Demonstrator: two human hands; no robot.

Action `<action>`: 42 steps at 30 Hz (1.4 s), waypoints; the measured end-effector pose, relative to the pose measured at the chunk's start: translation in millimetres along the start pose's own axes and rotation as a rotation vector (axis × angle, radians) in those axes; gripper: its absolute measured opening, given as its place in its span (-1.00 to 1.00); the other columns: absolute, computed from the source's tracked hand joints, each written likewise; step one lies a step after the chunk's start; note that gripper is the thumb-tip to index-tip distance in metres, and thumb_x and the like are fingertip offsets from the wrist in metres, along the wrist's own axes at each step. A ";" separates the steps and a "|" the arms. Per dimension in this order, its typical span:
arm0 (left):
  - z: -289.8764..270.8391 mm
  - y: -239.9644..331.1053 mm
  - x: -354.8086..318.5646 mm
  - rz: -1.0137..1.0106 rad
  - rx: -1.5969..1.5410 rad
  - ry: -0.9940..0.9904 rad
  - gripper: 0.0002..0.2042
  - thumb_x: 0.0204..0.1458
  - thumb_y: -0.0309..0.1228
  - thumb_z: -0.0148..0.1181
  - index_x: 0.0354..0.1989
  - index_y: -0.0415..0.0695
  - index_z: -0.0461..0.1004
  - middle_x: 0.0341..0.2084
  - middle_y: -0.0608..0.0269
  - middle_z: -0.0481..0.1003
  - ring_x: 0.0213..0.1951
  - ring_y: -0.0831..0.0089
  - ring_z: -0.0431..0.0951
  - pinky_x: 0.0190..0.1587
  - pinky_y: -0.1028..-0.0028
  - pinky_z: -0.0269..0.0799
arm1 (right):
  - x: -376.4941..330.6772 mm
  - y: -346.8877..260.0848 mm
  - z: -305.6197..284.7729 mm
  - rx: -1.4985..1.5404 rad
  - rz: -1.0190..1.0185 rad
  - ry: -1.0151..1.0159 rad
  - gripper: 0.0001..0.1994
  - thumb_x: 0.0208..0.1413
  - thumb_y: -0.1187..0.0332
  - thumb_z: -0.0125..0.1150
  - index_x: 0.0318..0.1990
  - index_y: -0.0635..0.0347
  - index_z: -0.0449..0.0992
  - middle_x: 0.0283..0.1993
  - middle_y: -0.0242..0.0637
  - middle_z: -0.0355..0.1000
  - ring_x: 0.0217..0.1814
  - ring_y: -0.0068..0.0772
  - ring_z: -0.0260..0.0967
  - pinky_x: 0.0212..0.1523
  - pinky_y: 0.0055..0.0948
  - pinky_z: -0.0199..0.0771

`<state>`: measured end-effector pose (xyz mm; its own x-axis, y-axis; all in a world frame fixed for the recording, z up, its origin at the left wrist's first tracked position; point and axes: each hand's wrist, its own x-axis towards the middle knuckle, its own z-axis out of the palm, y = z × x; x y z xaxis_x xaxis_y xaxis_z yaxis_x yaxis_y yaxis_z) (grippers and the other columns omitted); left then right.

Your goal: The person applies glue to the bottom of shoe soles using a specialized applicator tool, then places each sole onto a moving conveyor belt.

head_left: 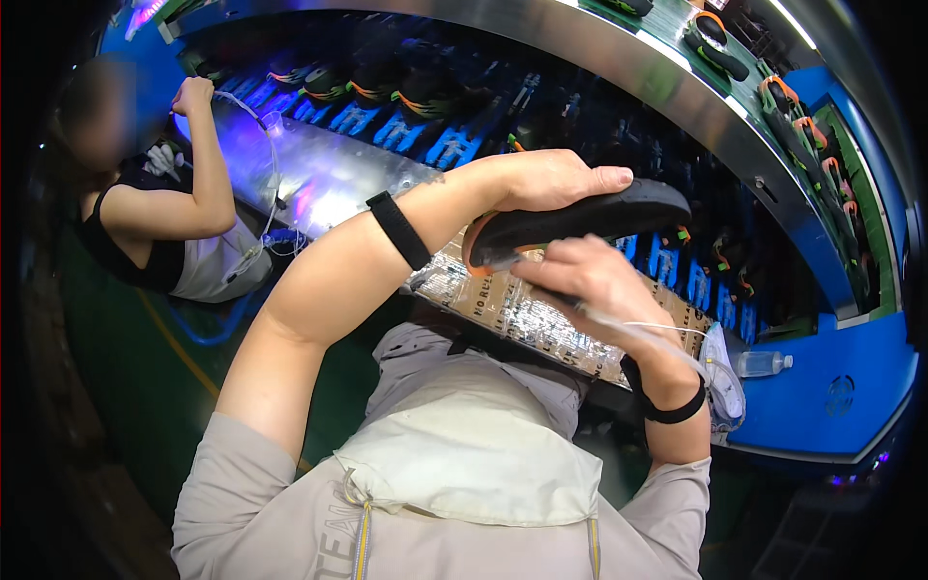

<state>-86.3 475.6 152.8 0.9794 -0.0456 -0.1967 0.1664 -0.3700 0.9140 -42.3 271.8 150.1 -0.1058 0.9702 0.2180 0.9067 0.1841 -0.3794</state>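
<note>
A dark shoe [599, 215] with orange trim at one end is held up above the bench, tilted on its side. My left hand [556, 181] grips it from above, thumb lying along its upper edge. Close beneath the shoe's orange end, my right hand [590, 274] is closed on a small tool [505, 263] with a pale tip, smeared by motion. From that hand a thin clear tube [652, 338] runs back along the forearm. Whether the tip touches the shoe I cannot tell.
Below my hands is a bench [527, 319] covered with brown and clear wrapping. Behind it, a conveyor carries shoes on blue holders [396, 130]. More shoes stand on a shelf [812, 145] at right. A plastic bottle [764, 363] lies right. Another person [164, 213] sits left.
</note>
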 end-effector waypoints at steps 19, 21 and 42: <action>-20.8 -140.6 -37.2 0.319 -1.046 0.417 -0.24 0.47 0.32 -0.25 0.40 -0.11 0.47 0.17 0.09 0.62 0.16 0.27 0.63 0.28 0.19 0.54 | -33.3 17.9 14.0 0.474 0.239 0.347 -0.77 0.11 0.52 0.45 -0.05 0.22 0.75 -0.24 -0.24 0.69 -0.27 -0.40 0.62 -0.21 -0.41 0.56; -13.1 -156.1 -72.1 0.477 -1.364 0.401 -0.24 0.44 0.33 -0.23 0.52 -0.02 0.32 0.38 0.08 0.47 0.37 0.17 0.48 0.46 -0.01 0.38 | -46.4 20.3 25.7 0.729 0.519 0.489 -0.78 0.13 0.55 0.40 -0.06 0.27 0.74 -0.19 -0.25 0.71 -0.21 -0.54 0.60 -0.16 -0.49 0.57; 138.4 -193.8 -103.4 0.051 -1.705 0.126 -0.30 0.40 -0.03 -0.33 0.50 -0.33 0.28 0.31 -0.25 0.49 0.31 -0.12 0.54 0.42 -0.07 0.45 | 12.9 35.4 119.4 0.671 0.775 0.785 -0.79 0.18 0.31 0.40 -0.12 0.23 0.72 -0.28 -0.16 0.69 -0.31 -0.30 0.64 -0.20 -0.36 0.59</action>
<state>-235.6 423.5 -53.1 0.9756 0.0737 -0.2069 -0.0202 0.9681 0.2496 -60.3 309.7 32.0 0.8271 0.5492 0.1197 0.2183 -0.1176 -0.9688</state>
